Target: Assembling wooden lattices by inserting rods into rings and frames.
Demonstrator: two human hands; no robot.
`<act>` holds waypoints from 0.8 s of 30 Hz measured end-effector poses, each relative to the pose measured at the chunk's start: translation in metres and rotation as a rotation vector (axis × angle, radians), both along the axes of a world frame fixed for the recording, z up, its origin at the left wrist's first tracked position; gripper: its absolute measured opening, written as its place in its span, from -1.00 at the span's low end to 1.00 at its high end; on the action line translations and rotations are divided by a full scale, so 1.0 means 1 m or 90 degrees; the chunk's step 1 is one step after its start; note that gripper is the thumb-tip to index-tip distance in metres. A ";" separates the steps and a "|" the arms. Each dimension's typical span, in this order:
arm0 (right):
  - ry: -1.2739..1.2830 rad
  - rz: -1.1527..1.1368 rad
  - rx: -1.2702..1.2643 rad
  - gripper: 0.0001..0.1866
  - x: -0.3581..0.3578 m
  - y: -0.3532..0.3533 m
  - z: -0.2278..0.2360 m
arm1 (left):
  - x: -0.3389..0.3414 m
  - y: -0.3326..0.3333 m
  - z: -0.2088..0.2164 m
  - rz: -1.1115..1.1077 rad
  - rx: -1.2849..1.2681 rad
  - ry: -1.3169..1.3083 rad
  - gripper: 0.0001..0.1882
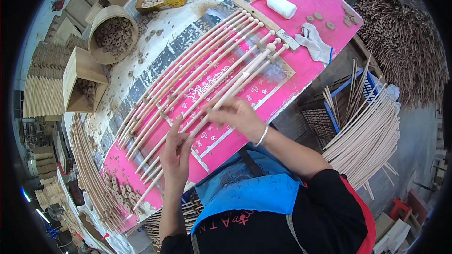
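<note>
Several slender wooden rods [207, 73] with ball ends lie side by side across a pink board [308, 73], and wooden rings sit on several of them. My left hand [175, 153] is at the near rod [150, 187], its thumb and fingers closed around it. Farther up that rod, my right hand [239, 118] pinches it with bent fingers beside a small wooden ring [209, 110]. The fingertips partly cover the ring. At the rods' far ends is a wooden strip [263, 19].
A white glue bottle [281, 7] with a red tip and a white glove [314, 43] lie at the far right. Wooden rings fill a round tub [104, 13]; small balls fill a yellow tray [181, 3]. Bundled rods [367, 136] stand right, near a blue crate [373, 87].
</note>
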State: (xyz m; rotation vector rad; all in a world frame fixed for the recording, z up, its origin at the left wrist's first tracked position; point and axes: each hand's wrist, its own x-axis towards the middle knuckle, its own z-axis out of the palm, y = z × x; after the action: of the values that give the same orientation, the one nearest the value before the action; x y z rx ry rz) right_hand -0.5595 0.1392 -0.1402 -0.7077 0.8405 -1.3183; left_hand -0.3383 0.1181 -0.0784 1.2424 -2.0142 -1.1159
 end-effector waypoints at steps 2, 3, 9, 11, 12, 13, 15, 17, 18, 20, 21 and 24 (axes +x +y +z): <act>0.014 -0.064 -0.017 -0.67 -0.023 -0.003 -0.003 | 0.005 0.001 0.002 0.008 0.012 0.006 -0.40; 0.014 -0.066 -0.017 -0.67 -0.031 -0.005 -0.004 | 0.008 0.000 0.003 0.012 0.031 0.001 -0.43; 0.086 -0.127 -0.014 -0.61 -0.062 -0.008 -0.003 | 0.023 0.003 -0.009 0.046 0.045 0.006 -0.61; 0.108 -0.123 0.011 -0.59 -0.067 -0.006 -0.004 | 0.021 0.001 -0.008 0.034 0.013 0.019 -0.67; 0.130 -0.118 0.034 -0.56 -0.068 -0.005 -0.004 | 0.019 0.000 -0.004 0.018 -0.033 -0.009 -0.70; 0.129 -0.117 0.035 -0.56 -0.067 -0.005 0.002 | 0.017 -0.001 -0.001 0.003 -0.078 -0.036 -0.74; -0.006 -0.140 -0.053 -0.59 -0.063 -0.004 0.017 | 0.017 -0.003 -0.001 0.009 -0.080 -0.043 -0.75; 0.010 -0.119 -0.041 -0.58 -0.066 -0.004 0.014 | 0.017 -0.004 -0.001 0.011 -0.083 -0.049 -0.76; 0.026 -0.097 -0.031 -0.57 -0.068 -0.004 0.011 | 0.017 -0.004 -0.003 0.017 -0.081 -0.042 -0.75; 0.071 -0.099 0.001 -0.55 -0.074 -0.004 -0.002 | 0.016 -0.004 -0.004 0.023 -0.079 -0.035 -0.75; 0.116 -0.099 0.031 -0.52 -0.077 -0.004 -0.006 | 0.013 -0.005 -0.003 0.013 -0.091 -0.043 -0.74; 0.079 -0.107 0.047 -0.56 -0.077 -0.002 0.000 | 0.012 -0.006 -0.004 0.011 -0.096 -0.048 -0.73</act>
State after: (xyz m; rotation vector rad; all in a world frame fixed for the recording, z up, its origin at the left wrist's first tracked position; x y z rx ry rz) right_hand -0.6364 0.1374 -0.1401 -0.6770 1.0619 -1.3965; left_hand -0.3268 0.1124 -0.0820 1.2383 -2.0973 -0.9026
